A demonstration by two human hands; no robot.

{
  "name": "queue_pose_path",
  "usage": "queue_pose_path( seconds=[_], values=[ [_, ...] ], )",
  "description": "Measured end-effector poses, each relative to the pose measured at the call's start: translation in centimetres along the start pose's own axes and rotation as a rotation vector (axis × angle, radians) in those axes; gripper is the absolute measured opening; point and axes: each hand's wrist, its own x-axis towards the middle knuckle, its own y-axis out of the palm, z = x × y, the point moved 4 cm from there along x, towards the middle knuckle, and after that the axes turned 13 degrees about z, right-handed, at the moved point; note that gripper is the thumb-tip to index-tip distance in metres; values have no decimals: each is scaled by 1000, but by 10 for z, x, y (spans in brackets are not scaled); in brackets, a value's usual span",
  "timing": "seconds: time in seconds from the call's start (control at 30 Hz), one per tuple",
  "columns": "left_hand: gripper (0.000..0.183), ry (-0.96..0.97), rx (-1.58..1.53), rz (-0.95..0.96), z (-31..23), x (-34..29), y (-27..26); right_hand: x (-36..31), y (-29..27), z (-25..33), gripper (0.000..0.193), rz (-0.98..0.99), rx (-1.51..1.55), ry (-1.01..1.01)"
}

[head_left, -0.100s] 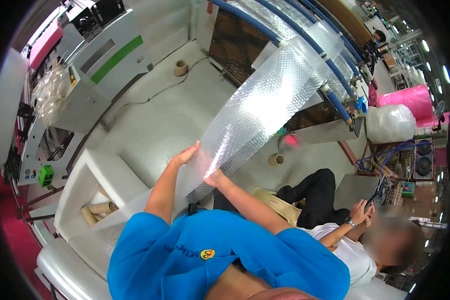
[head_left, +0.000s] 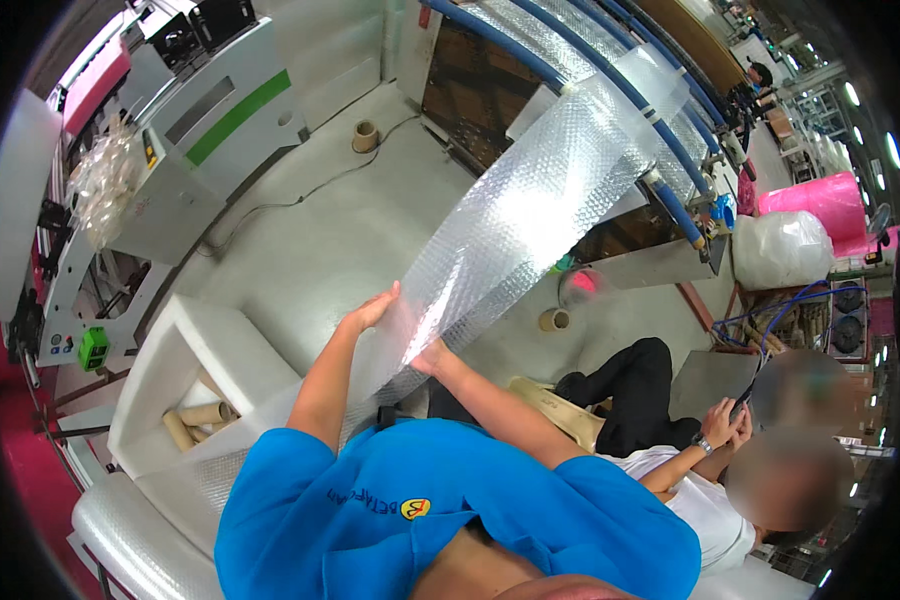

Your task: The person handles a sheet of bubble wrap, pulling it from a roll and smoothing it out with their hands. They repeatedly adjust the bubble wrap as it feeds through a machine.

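A long clear sheet of bubble wrap [head_left: 525,205] stretches down from the blue rollers [head_left: 620,85] at the upper right to my body. Its left edge is in my left hand [head_left: 373,308], arm stretched forward and part of the fingers behind the film. At the opposite edge, nearer to me, my right hand [head_left: 430,357] grips the sheet, its fingertips partly covered by a fold. From my hands the film runs on past my left arm to the lower left, where a large roll of bubble wrap [head_left: 135,530] lies.
A white foam bin [head_left: 240,345] with cardboard tubes [head_left: 205,413] stands at the left, below a grey machine [head_left: 235,95]. Single cardboard cores [head_left: 365,136] and a cable [head_left: 290,203] are on the floor. To my right sits a person in white [head_left: 670,465], holding a phone.
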Motion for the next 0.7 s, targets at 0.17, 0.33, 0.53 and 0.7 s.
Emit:
queue_pose_path(
  seconds=[0.17, 0.33, 0.53, 0.7],
  values=[
    [84, 179, 212, 55, -29, -70, 22, -3, 8, -42, 44, -68, 38, 70],
    [87, 162, 325, -64, -38, -105, 33, -27, 19, -65, 40, -39, -73, 328],
    [83, 262, 121, -58, -27, -112, 58, -28, 35, -89, 41, -80, 88, 335],
    [62, 277, 307, -318, -30, -117, 42, -46, 6, -103, 47, -93, -136, 522]
  ],
)
